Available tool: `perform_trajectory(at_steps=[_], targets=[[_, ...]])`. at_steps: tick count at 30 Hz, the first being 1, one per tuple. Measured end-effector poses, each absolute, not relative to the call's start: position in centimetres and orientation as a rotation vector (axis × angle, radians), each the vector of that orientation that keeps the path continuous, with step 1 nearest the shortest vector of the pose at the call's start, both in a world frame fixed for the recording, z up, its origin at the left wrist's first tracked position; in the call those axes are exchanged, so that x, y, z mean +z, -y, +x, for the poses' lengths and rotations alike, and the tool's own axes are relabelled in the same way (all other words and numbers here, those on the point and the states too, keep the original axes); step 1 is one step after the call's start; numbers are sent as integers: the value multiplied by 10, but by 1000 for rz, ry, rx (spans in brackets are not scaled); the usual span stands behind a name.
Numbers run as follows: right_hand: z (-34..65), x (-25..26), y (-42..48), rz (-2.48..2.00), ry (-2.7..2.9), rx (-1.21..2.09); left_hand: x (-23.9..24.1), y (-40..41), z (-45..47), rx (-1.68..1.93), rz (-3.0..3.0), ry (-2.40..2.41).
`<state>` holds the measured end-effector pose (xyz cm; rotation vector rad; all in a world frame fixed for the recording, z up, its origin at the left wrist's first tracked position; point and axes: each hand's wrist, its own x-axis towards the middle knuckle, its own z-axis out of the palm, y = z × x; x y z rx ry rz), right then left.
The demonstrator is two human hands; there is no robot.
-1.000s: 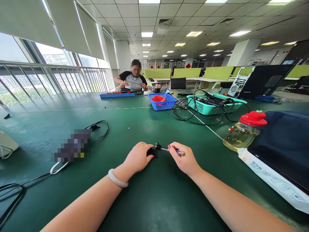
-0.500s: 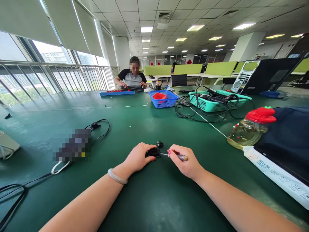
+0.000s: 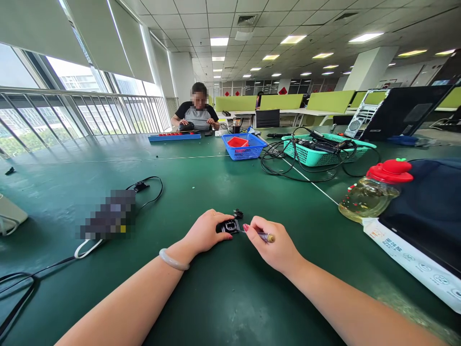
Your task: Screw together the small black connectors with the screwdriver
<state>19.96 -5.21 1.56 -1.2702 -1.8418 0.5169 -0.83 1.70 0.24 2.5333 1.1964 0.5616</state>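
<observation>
My left hand (image 3: 206, 230), with a pale bangle (image 3: 173, 260) at the wrist, grips a small black device (image 3: 230, 226) on the green table between thumb and fingers. A squarish frame shows on the device's upper face. Closed around a screwdriver (image 3: 265, 236) is my right hand (image 3: 271, 242), held just to the right. The screwdriver's thin tip points left at the device's right edge; whether it touches I cannot tell. Right behind the device lies a small black part (image 3: 237, 214), its kind too small to make out.
A pixelated dark object (image 3: 110, 215) with cables lies left. Ahead stand a blue basket (image 3: 247, 153) holding a red tray and a teal basket (image 3: 309, 157) of cables. A red-lidded bottle (image 3: 372, 197) and white box (image 3: 414, 266) are right. A person (image 3: 198, 113) sits across the table (image 3: 230, 307).
My right hand and the screwdriver have shifted slightly left, nearer the device. More of the device's upper face shows now. The person opposite now has a dark object at one hand.
</observation>
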Motion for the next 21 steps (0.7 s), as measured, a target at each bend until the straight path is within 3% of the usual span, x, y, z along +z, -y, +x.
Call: perform_trajectory(at_steps=[8, 17, 21], targets=[[200, 20, 57, -1071, 1998, 235, 3, -12, -4, 605, 2582, -1151], [214, 7, 37, -1242, 1613, 738, 7, -9, -3, 537, 2511, -1110], [215, 8, 37, -1252, 1636, 686, 8, -8, -3, 505, 2513, -1101]])
